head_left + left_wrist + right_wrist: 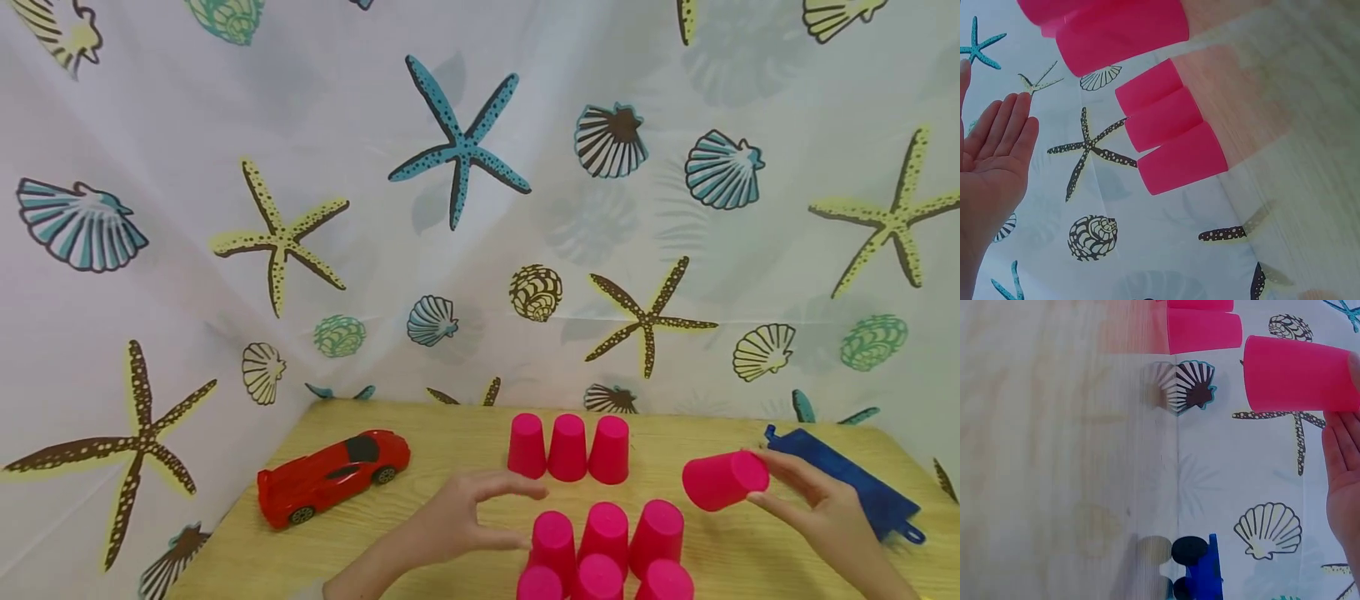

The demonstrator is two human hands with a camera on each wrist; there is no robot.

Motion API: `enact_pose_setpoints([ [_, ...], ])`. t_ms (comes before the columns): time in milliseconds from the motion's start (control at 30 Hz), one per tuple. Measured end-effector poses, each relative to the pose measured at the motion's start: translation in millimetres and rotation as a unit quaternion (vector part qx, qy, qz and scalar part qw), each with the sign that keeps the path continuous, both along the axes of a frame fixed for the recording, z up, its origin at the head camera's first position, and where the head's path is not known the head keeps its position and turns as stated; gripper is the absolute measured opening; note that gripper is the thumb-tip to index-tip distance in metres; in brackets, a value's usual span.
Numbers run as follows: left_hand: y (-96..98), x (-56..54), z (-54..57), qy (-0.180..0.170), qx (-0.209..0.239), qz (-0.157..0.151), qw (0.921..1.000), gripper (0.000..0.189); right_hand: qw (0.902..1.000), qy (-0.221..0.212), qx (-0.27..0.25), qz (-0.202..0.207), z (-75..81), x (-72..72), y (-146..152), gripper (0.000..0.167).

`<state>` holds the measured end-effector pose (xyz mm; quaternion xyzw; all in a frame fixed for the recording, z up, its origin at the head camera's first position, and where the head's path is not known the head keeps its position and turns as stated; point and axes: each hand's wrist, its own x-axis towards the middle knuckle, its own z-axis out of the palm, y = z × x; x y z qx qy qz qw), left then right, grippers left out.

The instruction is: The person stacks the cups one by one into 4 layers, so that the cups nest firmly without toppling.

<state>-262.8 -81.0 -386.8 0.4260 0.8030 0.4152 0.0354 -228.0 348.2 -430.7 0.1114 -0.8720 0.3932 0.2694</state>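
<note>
My right hand [825,508] holds a pink cup [716,482] by its base end, tilted on its side above the table. In the right wrist view the held cup [1300,375] lies sideways, with fingers under its base end. My left hand [468,517] has its thumb and fingers spread apart with nothing between them, just left of a standing pink cup [553,542]. That cup belongs to a front group of several upside-down cups, cut off by the lower edge of the head view. Behind them stands a row of three upside-down cups [568,448].
A red toy car [337,479] sits at the left of the wooden table [442,450]. To the right, partly behind my right hand, lies a long blue object [847,479] with a tab at each end; its kind is unclear. A shell-and-starfish patterned cloth [510,333] hangs behind.
</note>
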Motion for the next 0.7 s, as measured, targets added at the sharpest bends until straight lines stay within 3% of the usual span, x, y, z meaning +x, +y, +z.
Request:
enact_pose_setpoints([
  [100,-7.3,14.8,-7.8,-0.004,-0.024,-0.021,0.9995,0.047,1.0000,0.001,-0.001,0.009,0.0,-12.4,-6,0.050],
  [200,-11.7,22.4,-13.9,-0.013,-0.040,-0.041,0.9983,0.046,0.9998,-0.002,-0.008,0.020,-1.5,-23.9,-11,0.049],
  [500,-9.7,26.1,-21.0,-0.098,-0.072,-0.043,0.9917,0.042,0.9993,-0.034,0.009,0.014,-7.6,-61.2,-20,0.051],
  [700,-5.5,24.5,-22.6,-0.150,-0.074,-0.045,0.9849,0.039,0.9968,-0.064,0.035,0.032,-11.1,-78.1,-27,0.051],
])
